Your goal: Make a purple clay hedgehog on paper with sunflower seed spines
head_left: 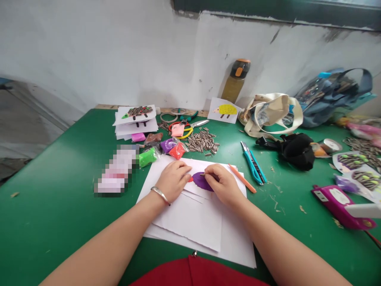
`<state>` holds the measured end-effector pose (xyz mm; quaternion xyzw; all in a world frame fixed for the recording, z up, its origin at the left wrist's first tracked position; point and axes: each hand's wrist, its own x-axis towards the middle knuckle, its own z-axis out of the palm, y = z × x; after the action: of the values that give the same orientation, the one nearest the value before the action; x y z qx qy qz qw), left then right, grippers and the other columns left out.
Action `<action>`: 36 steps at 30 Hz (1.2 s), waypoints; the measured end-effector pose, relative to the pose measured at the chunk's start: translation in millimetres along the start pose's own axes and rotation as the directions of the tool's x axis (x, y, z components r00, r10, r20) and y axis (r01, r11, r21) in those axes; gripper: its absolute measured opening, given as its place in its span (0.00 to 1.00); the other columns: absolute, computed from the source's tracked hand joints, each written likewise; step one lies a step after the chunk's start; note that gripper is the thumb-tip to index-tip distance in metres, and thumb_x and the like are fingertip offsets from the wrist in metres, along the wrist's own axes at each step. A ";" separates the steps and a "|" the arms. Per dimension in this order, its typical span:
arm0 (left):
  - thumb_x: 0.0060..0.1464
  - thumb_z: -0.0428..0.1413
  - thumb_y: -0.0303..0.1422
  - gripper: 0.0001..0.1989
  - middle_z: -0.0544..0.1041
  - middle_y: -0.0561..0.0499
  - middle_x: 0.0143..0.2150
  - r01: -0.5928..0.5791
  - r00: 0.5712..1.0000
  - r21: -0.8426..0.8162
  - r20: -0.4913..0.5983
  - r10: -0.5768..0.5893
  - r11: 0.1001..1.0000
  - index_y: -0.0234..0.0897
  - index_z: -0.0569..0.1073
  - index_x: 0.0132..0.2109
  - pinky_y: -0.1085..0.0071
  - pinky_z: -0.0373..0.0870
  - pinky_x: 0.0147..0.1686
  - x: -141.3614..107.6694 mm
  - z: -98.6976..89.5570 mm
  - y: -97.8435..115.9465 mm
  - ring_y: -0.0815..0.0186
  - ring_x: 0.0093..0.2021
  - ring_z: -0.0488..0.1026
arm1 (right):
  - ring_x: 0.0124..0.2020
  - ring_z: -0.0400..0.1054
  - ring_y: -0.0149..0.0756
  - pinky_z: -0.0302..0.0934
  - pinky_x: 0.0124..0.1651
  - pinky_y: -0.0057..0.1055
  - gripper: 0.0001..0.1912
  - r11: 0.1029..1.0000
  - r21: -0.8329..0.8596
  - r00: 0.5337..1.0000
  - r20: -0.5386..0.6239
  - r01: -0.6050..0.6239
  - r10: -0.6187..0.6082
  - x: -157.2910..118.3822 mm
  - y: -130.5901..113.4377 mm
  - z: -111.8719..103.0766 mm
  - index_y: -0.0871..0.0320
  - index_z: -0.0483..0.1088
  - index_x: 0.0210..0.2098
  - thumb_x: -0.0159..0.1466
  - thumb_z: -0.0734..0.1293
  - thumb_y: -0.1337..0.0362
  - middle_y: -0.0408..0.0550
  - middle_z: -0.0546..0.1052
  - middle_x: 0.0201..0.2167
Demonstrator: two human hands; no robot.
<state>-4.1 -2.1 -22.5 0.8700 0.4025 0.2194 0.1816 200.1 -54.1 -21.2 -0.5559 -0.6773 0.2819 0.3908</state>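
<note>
A flat purple clay shape [200,181] lies on white paper [190,214], with a small red clay piece [191,179] at its left end. My right hand [223,183] is over the purple clay, thumb and forefinger pinched on a thin sunflower seed [203,174] that touches or nearly touches it. Flat on the paper rests my left hand [172,180], its fingers stretched out and their tips by the red piece. Beyond the paper is a heap of sunflower seeds [201,142]. Bags of red clay [177,151], purple clay [168,145] and green clay [148,157] lie near my left hand.
An orange stick [242,178] and a teal utility knife [253,163] lie right of my right hand. Scissors [190,128] and finished hedgehog cards [137,115] are at the back. A bottle [235,81], a cream bag [272,113] and a magenta glue gun [339,204] stand farther off.
</note>
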 end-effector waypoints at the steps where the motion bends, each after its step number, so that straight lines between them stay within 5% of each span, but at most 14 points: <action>1: 0.63 0.49 0.31 0.13 0.76 0.44 0.44 -0.006 1.000 -0.017 -0.001 0.006 1.000 0.35 0.77 0.47 0.59 0.69 0.51 0.1 -0.3 -0.6 0.59 0.46 0.72 | 0.36 0.67 0.38 0.61 0.42 0.35 0.06 1.000 0.002 1.000 -0.002 0.003 -0.003 -0.1 0.3 0.0 0.54 0.67 0.31 0.63 0.60 0.68 0.45 0.74 0.33; 36: 0.60 0.52 0.30 0.12 0.77 0.45 0.46 -0.038 0.998 -0.027 0.042 0.039 0.999 0.36 0.78 0.46 0.59 0.69 0.52 0.9 -4.5 -10.9 0.57 0.48 0.73 | 0.37 0.66 0.38 0.61 0.42 0.36 0.07 0.999 -0.033 0.999 0.025 0.021 -0.020 0.2 2.2 0.1 0.54 0.66 0.30 0.63 0.60 0.69 0.45 0.72 0.33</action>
<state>-12.7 5.8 -23.8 0.8795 0.3789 0.2098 0.1972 201.2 -53.4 -23.0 -0.5518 -0.6923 0.2736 0.3760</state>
